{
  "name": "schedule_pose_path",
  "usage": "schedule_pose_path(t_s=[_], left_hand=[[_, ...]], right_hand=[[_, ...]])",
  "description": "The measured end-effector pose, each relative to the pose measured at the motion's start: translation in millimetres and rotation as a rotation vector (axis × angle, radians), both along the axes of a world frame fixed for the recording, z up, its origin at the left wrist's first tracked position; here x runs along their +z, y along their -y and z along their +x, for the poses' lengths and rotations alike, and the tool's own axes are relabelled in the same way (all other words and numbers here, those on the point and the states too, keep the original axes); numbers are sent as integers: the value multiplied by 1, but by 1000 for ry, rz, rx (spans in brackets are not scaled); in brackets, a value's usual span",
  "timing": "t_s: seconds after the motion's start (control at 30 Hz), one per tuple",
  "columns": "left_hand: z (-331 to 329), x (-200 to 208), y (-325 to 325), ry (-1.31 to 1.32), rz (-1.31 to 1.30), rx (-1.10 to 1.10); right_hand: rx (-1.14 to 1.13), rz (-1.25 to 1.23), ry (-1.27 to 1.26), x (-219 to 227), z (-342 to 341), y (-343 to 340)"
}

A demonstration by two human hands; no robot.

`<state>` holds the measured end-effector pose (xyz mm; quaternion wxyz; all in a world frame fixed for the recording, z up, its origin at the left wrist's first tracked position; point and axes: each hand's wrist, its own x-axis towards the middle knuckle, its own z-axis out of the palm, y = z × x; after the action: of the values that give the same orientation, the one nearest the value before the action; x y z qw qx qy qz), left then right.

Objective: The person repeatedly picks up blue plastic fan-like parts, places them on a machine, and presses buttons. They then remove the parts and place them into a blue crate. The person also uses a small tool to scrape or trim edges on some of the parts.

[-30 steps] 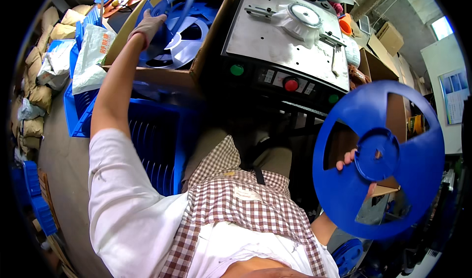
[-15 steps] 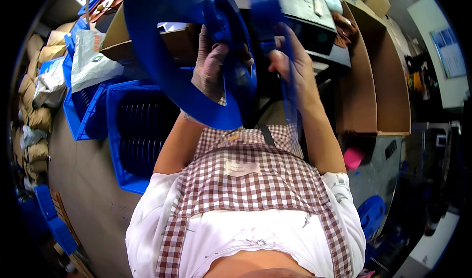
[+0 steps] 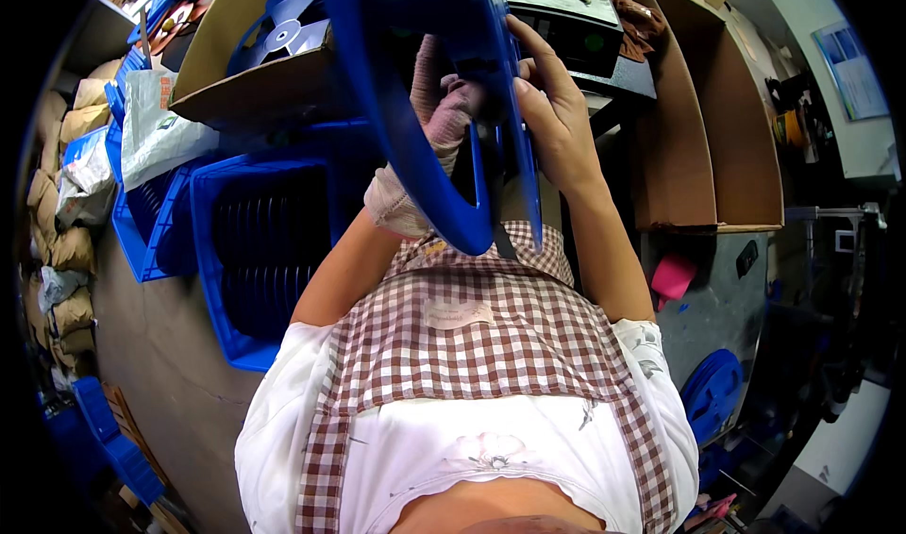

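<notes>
Evidently one pair of blue plastic reel discs, upper centre of frame, held up on edge and facing each other.

Item: left disc point(image 3: 373, 81), broad, with cut-out windows, tilted, slightly blurred. Held by the left hand point(image 3: 444, 124), in a pale glove, which reaches in through a window and curls close to the hub; exact fingertip contact hidden.

Item: right disc point(image 3: 527, 185), seen almost edge-on. Gripped by the bare right hand point(image 3: 557, 119), thumb and fingers pressed to its outer face; anything on the inner side out of my sight. Whether the hubs touch, I cannot tell.

Risks, in my judgement: hubs meeting crooked, since the discs do not look parallel; a gloved finger nipped between the halves, the glove lying inside; the right disc slipping, its hold being mostly at the fingertips; a rim catching the checked apron point(image 3: 453, 364), just beneath.

Surroundings: cardboard box point(image 3: 212, 53), upper left, containing more blue reels; a knock from the left disc's rim is possible, the two being near. Blue crate point(image 3: 212, 279), left of centre, with rows of thin edges; a dropped disc could strike these. Black machine point(image 3: 566, 39), upper right of centre, behind the right hand. Tall brown carton point(image 3: 675, 166), right, well apart.
</notes>
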<state>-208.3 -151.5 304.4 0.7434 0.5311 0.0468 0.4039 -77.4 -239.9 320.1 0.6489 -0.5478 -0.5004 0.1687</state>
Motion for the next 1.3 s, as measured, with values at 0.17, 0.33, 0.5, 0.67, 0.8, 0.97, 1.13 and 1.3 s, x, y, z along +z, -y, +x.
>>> schedule_pose_path(t_s=[0.17,0.33,0.5,0.67,0.8,0.97,1.13,1.3], left_hand=[[-7,6,7,-128,36,57],[-8,9,11,-245,60,94],[-2,19,12,-90,112,31],[-2,23,15,-134,51,-6],[1,20,13,-103,56,-32],[3,15,7,-240,213,34],[5,33,-14,-461,63,-75],[41,19,-85,46,64,-323]], right_hand=[[-5,-8,-26,-9,1,-6],[51,19,-107,-7,1,-7],[110,27,-219,1,-2,-2],[102,5,-173,1,0,-1],[60,-9,-109,-1,2,-3],[-4,-133,102,9,16,4],[-57,-355,450,41,50,10],[-3,-480,618,72,108,-20]])
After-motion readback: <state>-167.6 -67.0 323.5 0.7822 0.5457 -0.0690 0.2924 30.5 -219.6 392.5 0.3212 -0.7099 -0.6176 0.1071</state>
